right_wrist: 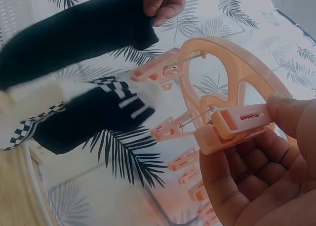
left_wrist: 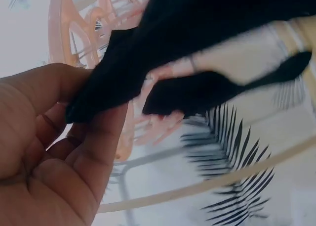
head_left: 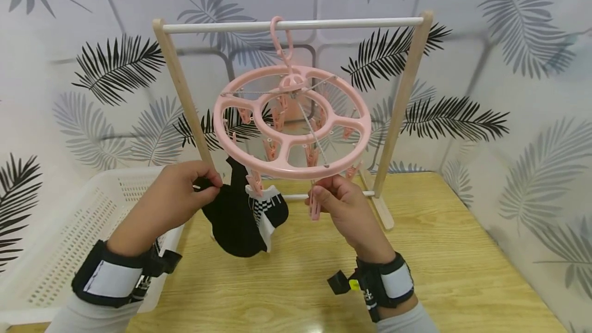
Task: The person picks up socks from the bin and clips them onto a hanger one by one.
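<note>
My left hand (head_left: pixel 182 189) pinches the edge of a black sock (head_left: pixel 231 225) between thumb and fingers, and the sock droops below. In the left wrist view this sock (left_wrist: pixel 143 58) runs from the fingertips to the upper right. With the thumb and fingers of my right hand (head_left: pixel 344 215), I hold a pink clothespin (head_left: pixel 315 207) under the front of a round pink clip hanger (head_left: pixel 277 168). In the right wrist view nothing shows between that clothespin's (right_wrist: pixel 242 119) tips. A black-and-white checkered sock (head_left: pixel 277 212) hangs from another clip (head_left: pixel 255 183), left of my right hand. Behind the held sock hangs another black piece (head_left: pixel 238 172).
The hanger hooks over the white bar (head_left: pixel 351 23) of a stand with wooden legs (head_left: pixel 401 102). Several more pink clips dangle around its rings. A white perforated basket (head_left: pixel 104 209) stands at the left on the wood-grain table (head_left: pixel 259 292). Leaf-patterned covering (head_left: pixel 513 86) backs the scene.
</note>
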The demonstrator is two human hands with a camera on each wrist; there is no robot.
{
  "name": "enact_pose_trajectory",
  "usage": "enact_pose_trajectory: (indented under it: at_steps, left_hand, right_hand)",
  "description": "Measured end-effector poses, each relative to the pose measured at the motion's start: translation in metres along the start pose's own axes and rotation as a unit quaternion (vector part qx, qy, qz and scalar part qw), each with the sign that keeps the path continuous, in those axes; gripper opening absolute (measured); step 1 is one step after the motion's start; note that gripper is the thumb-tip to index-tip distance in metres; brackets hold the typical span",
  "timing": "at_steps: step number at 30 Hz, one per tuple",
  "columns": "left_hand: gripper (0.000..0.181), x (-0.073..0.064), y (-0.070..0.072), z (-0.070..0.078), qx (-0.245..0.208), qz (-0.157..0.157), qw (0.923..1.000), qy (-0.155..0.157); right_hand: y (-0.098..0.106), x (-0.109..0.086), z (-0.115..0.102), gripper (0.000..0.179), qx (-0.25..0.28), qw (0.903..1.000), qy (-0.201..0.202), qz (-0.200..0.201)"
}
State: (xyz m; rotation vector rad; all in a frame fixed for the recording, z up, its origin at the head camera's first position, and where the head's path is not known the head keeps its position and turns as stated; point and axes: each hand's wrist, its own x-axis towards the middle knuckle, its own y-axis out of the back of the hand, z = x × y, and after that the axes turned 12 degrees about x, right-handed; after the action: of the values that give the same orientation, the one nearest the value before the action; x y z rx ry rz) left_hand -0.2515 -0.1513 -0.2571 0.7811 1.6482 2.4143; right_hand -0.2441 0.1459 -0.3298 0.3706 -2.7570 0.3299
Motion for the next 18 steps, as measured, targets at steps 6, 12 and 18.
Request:
enact_pose_trajectory:
  at_steps: [6, 12, 18]
  left_hand:
    - [0.006, -0.010, -0.026, 0.007, -0.061, -0.016, 0.9978, -0.017]
    - [0.007, -0.013, -0.055, 0.022, -0.122, -0.016, 0.9914, -0.045]
    - [0.010, -0.009, -0.076, 0.039, -0.162, -0.004, 0.9853, -0.052]
  right_hand:
    - [0.001, -0.002, 0.000, 0.030, -0.002, 1.0000, -0.001, -0.005]
    - [0.003, -0.002, 0.001, 0.028, 0.006, 0.9998, 0.005, -0.016]
    - [0.000, -0.001, 0.001, 0.028, 0.003, 0.9999, 0.012, -0.011]
